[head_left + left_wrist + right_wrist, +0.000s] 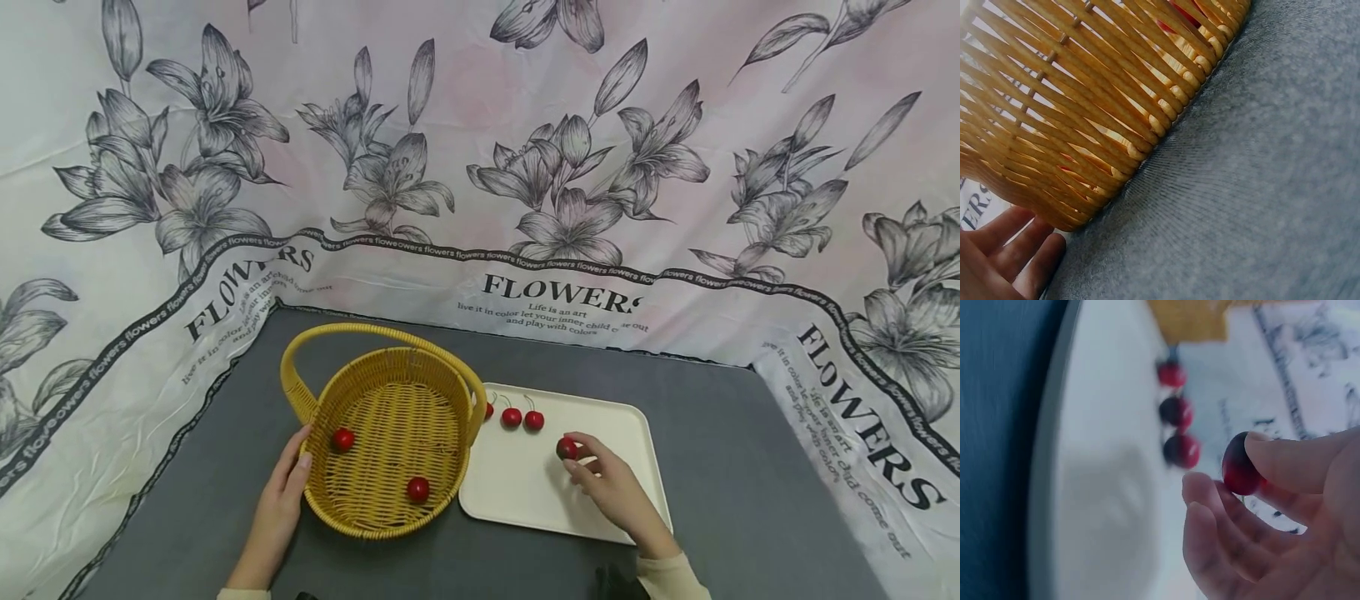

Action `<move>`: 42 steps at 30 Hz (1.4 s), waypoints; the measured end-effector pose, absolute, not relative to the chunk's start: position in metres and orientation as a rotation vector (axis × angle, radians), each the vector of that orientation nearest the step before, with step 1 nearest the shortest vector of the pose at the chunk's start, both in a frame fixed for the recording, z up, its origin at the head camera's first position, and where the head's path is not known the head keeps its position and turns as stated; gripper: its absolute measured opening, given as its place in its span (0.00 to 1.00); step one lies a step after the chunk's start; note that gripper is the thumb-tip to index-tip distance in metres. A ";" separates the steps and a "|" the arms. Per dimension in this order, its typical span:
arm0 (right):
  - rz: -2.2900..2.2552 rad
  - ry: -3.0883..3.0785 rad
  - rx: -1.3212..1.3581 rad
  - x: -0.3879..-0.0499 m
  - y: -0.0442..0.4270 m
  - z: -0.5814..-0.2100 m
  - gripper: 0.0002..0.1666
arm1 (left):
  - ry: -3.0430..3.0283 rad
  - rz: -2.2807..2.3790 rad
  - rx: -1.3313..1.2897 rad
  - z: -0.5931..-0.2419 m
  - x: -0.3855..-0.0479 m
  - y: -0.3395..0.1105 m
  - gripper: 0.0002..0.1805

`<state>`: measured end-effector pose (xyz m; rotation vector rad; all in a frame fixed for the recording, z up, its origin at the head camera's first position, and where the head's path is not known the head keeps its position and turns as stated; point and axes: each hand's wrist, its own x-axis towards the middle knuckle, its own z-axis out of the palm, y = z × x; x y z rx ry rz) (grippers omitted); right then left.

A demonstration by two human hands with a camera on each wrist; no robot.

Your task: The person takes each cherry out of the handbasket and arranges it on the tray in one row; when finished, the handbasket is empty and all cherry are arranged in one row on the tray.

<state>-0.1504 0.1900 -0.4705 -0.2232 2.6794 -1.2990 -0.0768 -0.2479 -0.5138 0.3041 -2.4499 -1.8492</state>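
Note:
A yellow woven basket [390,521] with a tall handle stands at the left, with two red cherries [342,440] inside, well apart. At its left side my left hand [279,492] touches the outer wall; the left wrist view shows fairly straight fingers [1041,262] against the weave. My right hand [611,483] pinches a dark red cherry [1240,472] between thumb and fingers, above the cream tray [517,508]. Toward the tray's back lie three cherries [512,417] in a row with thin stems, the leftmost partly hidden by the basket.
A grey cloth [742,467] covers the table. Behind and at both sides rises a white sheet [465,108] printed with flowers and lettering. The basket's right side overlaps the tray's left edge in the head view.

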 end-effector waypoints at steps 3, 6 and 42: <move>-1.187 2.789 -0.256 -0.169 0.192 -0.480 0.23 | -2.455 -1.847 0.321 -0.515 -0.075 -0.249 0.29; -1.133 2.832 -0.311 -0.183 0.191 -0.488 0.23 | -2.457 -1.828 0.331 -0.516 -0.074 -0.250 0.29; -1.046 2.870 -0.423 -0.210 0.188 -0.480 0.25 | -2.446 -1.828 0.304 -0.513 -0.076 -0.248 0.27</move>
